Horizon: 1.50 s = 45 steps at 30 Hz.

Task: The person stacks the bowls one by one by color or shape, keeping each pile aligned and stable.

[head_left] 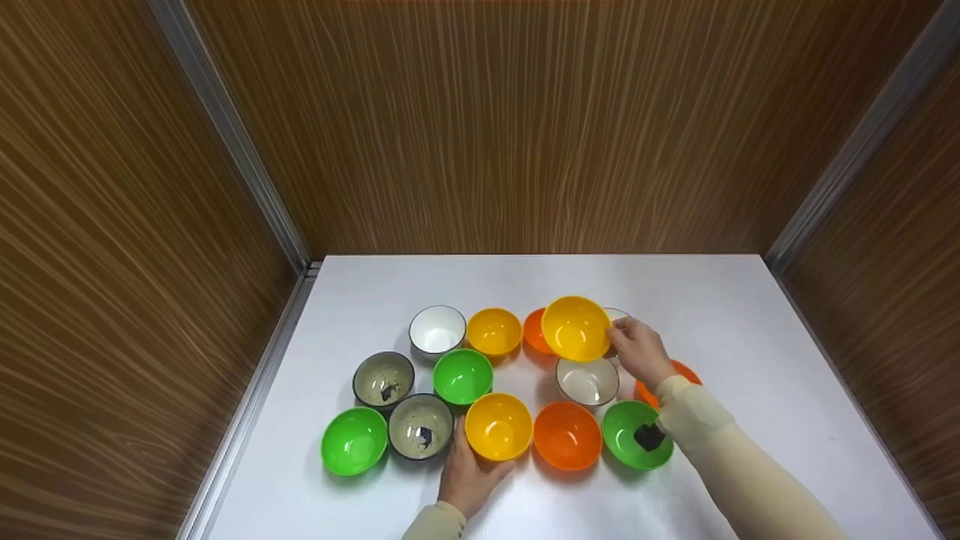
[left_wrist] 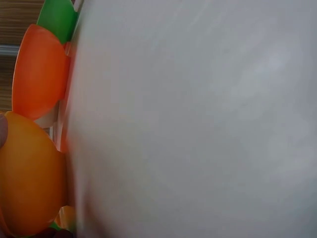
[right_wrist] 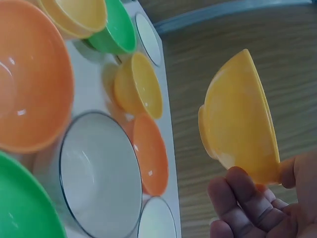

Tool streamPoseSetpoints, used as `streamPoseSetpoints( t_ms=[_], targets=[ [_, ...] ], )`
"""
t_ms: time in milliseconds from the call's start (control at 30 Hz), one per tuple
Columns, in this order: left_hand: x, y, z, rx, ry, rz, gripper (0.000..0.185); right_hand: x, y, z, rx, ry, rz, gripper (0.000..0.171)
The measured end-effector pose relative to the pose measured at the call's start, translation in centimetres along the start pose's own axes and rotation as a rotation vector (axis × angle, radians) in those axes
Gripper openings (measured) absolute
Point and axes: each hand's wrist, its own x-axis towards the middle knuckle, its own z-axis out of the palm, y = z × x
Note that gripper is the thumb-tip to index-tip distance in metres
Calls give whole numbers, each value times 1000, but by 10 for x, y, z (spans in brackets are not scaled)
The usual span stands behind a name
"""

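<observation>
My right hand [head_left: 641, 349] pinches the rim of a yellow bowl [head_left: 576, 330] and holds it raised over the back right bowls. In the right wrist view this bowl [right_wrist: 240, 119] is seen side-on, thumb at its rim and fingers on its outer wall. At the front middle, my left hand [head_left: 469, 476] grips another yellow bowl [head_left: 499, 427], thumb at the near side and fingers along the left. The left wrist view shows only bits of that hand beside the bowl [left_wrist: 32, 178]. Behind the raised bowl, an orange bowl [head_left: 534, 330] and a white bowl [head_left: 616, 313] are partly hidden.
Left of the left hand stand grey bowls [head_left: 421, 442] and green bowls [head_left: 355, 441]. An orange bowl [head_left: 568, 450] and a green bowl [head_left: 626, 450] stand front right. Further white bowls [head_left: 438, 330] and a yellow bowl [head_left: 493, 330] stand behind. Wood-patterned walls [head_left: 525, 127] enclose the white table [head_left: 300, 510].
</observation>
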Motion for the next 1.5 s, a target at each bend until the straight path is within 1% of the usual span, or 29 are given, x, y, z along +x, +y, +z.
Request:
streamPoseSetpoints(
  t_ms=[100, 333, 567, 767, 900, 1000, 1133, 1233, 1333, 1500],
  targets=[
    [0, 0, 0, -1, 2, 1, 115, -3, -4, 9, -29, -15, -31, 33],
    [0, 1, 0, -2, -3, -6, 114, -7, -6, 24, -16, -78, -14, 31],
    [0, 1, -1, 3, -9, 0, 115, -11, -5, 37, -83, -106, -69, 26],
    [1, 0, -1, -8, -38, -33, 115, -16, -5, 54, -120, -146, -95, 18],
    [2, 0, -2, -12, -58, -50, 116, -19, -6, 65, -118, -161, -99, 17],
    [2, 0, -2, -11, -64, -50, 116, -21, -6, 73, -126, -184, -107, 17],
    [2, 1, -2, -11, -67, -48, 115, -23, -5, 84, -159, -233, -120, 15],
    [2, 1, -3, -8, -68, -51, 115, -25, -5, 92, -193, -262, -113, 13],
    [2, 1, -3, -6, -68, -50, 115, -27, -4, 98, -220, -286, -98, 15],
    [2, 0, -3, -10, -73, -49, 114, -31, -2, 108, -269, -286, -162, 16]
  ],
)
